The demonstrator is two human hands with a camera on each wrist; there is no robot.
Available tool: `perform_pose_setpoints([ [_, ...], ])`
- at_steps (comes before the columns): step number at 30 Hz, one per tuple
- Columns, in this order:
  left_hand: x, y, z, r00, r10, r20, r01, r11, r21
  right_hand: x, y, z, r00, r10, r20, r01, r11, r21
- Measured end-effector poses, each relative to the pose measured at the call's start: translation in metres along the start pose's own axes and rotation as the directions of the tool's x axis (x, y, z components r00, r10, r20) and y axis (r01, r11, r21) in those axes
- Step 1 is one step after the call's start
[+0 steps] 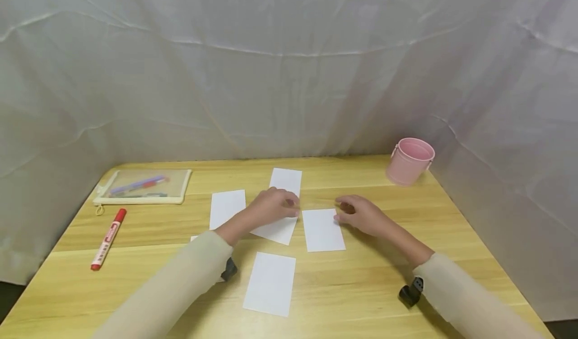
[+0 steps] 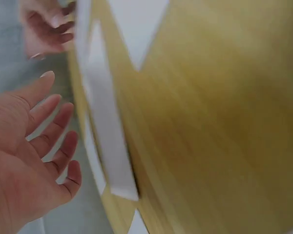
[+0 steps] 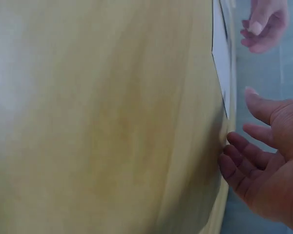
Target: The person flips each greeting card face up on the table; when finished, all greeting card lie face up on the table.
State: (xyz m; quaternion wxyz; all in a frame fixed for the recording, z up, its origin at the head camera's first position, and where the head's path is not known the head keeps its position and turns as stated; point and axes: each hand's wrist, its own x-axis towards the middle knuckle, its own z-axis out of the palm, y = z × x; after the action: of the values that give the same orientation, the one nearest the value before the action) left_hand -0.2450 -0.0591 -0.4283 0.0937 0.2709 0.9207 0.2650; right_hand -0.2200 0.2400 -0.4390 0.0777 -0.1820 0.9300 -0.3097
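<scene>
Several blank white cards lie spread over the wooden table. My left hand (image 1: 272,207) hovers above a tilted middle card (image 1: 279,230), partly covering it, with a far card (image 1: 286,178) just beyond. In the left wrist view this hand (image 2: 34,151) has its fingers spread and slightly bent, holding nothing. My right hand (image 1: 363,216) is at the right edge of another card (image 1: 323,230); whether the fingertips touch it I cannot tell. The right wrist view shows that hand (image 3: 263,161) with loosely bent fingers and nothing in its grasp.
One card (image 1: 270,284) lies nearer me, another (image 1: 227,206) left of my hand, and one is mostly under my left sleeve. Further left are a red marker (image 1: 108,239) and a zipped pen pouch (image 1: 143,186). A pink bucket (image 1: 408,162) stands back right, before grey curtains (image 1: 289,78).
</scene>
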Motion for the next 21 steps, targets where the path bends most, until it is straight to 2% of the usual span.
perform_pose_setpoints([
  [4,0.012,0.004,0.006,0.999,0.020,0.029,-0.022,0.998,0.059,0.006,0.000,0.001,0.999,0.017,0.033,-0.014,0.997,-0.071],
  [11,0.019,0.006,0.011,0.998,-0.031,0.050,0.027,0.998,0.065,0.012,-0.004,0.004,0.998,0.047,0.044,-0.039,0.985,-0.167],
  [21,0.027,0.007,0.015,0.996,-0.057,0.063,0.052,0.996,0.075,0.009,-0.006,0.009,0.996,0.089,-0.005,-0.089,0.988,-0.125],
])
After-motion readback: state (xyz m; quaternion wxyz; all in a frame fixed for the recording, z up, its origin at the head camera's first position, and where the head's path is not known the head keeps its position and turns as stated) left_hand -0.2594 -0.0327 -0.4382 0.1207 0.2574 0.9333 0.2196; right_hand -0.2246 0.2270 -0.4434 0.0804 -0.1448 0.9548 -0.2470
